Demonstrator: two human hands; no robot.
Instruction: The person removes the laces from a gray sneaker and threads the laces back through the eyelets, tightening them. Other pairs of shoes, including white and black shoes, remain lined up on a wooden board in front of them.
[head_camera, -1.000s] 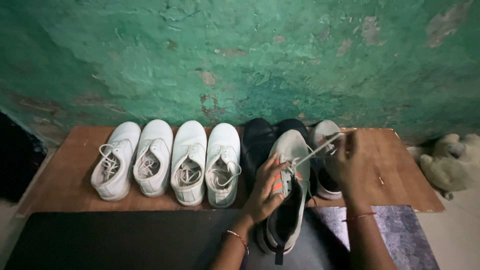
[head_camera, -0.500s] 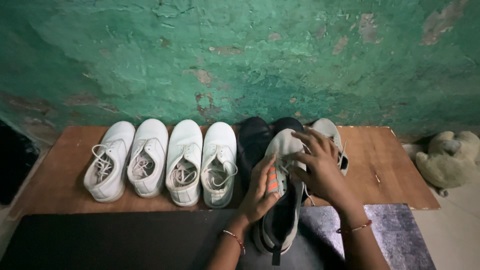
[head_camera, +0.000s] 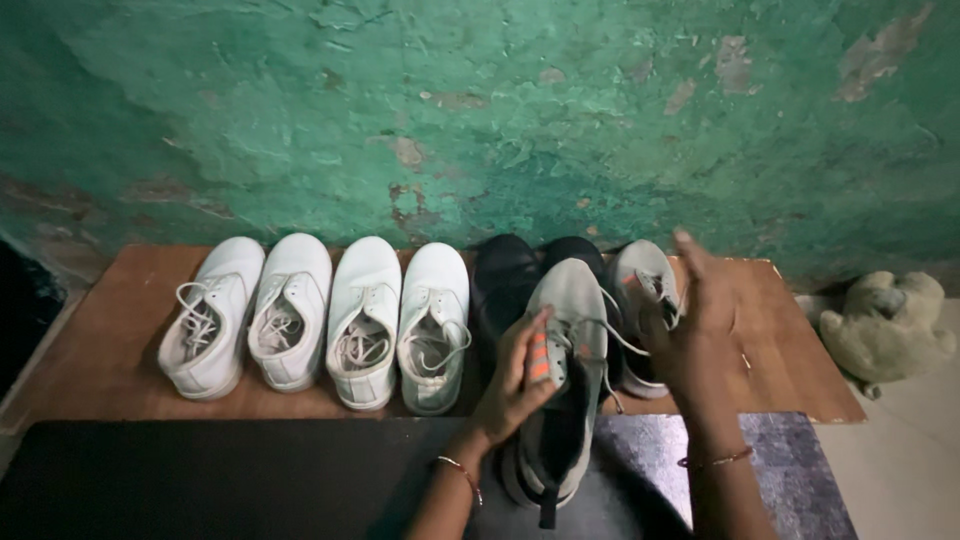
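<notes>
Grey sneaker (head_camera: 562, 390): my left hand (head_camera: 515, 385) grips its side, right hand (head_camera: 690, 320) open pulling the lace (head_camera: 625, 335); I fear it slipping free or toppling.

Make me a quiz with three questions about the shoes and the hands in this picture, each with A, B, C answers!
1. Where does the soft toy lie?
A. right of the wooden board
B. on the white shoes
C. in a hand

2. How many white shoes stand side by side at the left?
A. two
B. four
C. six

3. What is the left hand doing?
A. lying flat on the mat
B. gripping the grey sneaker
C. touching the green wall

Answers:
1 A, the toy sits on the floor past the board's right end.
2 B, four white lace-ups stand in a row.
3 B, its fingers wrap the sneaker's side, while the right hand is at the laces.
</notes>
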